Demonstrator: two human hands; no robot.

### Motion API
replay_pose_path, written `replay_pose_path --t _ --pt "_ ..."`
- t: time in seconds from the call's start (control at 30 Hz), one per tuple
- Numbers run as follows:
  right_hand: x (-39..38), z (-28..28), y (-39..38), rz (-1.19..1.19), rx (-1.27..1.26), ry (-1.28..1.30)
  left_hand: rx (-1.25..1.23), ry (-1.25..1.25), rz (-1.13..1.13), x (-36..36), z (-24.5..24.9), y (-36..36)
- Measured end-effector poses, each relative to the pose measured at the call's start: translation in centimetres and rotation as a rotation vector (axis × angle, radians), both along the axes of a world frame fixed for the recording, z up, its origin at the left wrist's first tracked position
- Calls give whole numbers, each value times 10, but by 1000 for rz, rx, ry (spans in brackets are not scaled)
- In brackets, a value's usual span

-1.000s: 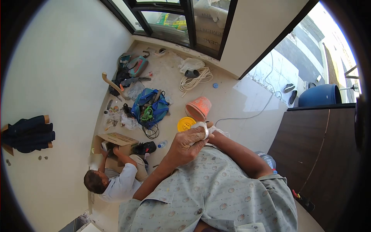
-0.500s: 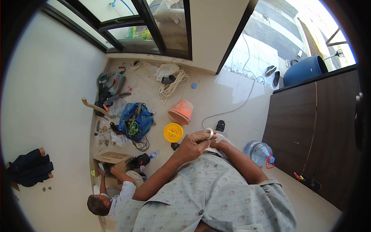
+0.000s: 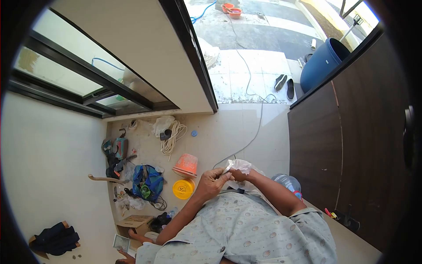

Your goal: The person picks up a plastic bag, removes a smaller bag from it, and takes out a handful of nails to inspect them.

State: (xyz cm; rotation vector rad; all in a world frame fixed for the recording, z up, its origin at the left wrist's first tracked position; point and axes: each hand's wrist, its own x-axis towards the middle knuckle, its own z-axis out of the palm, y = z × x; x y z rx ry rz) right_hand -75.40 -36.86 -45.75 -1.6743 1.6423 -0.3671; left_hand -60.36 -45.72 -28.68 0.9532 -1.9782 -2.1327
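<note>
Both hands meet in front of the patterned shirt. My left hand (image 3: 212,184) is closed, its thumb and fingers pinching a small whitish strip (image 3: 229,166) at the edge of thin white plastic (image 3: 241,165). My right hand (image 3: 238,175) is beside it, with its fingers curled and partly hidden by the plastic, which hangs around the fingers and wrist. What lies inside the plastic cannot be made out.
Left of the hands are an orange bucket (image 3: 187,164), a yellow lid (image 3: 183,188), a blue bag (image 3: 147,181) and coiled cable (image 3: 175,140). A co-worker's hand holds a framed panel (image 3: 121,243) by a cardboard box (image 3: 135,222). A water bottle (image 3: 286,181) stands right.
The view has turned toward the doorway. The plastic spreads wider above my right hand, and the whitish piece looks narrower. The co-worker now has a flat panel outside the box.
</note>
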Motion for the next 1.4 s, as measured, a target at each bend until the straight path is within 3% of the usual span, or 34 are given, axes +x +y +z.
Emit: replay_pose_path --t 0.07,0.13,0.2,0.23,0.33,0.5,0.6,0.73,0.83,1.1,1.2,1.4 --pt "-18 36 7 -219 208 -98 49 9 18 -23 8 -5" --pt "-33 19 13 -290 89 -224 61 3 -31 -43 7 -10" --pt "-60 27 15 -224 236 -348 86 7 -81 -63 2 -13" --pt "-59 14 22 -376 147 -379 102 11 -108 -73 -1 -14" --pt "-83 22 23 -579 294 -434 124 56 -201 -110 1 -24" --pt "-129 4 2 -601 165 -262 182 25 -310 -176 0 -58" --pt "-171 -5 -31 -480 19 -269 221 48 -390 -213 -5 -92" --pt "-220 -6 -88 -497 39 -677 277 72 -517 -269 5 -143" --pt "-252 0 -132 -459 81 -585 266 119 -609 -309 17 -177" --pt "-332 10 -182 -425 173 -458 355 230 -483 -392 23 -224" --pt "-369 4 -197 -355 198 -438 263 209 -404 -420 18 -233" --pt "-441 -13 -256 -154 208 -431 335 18 -175 -476 -1 -258"
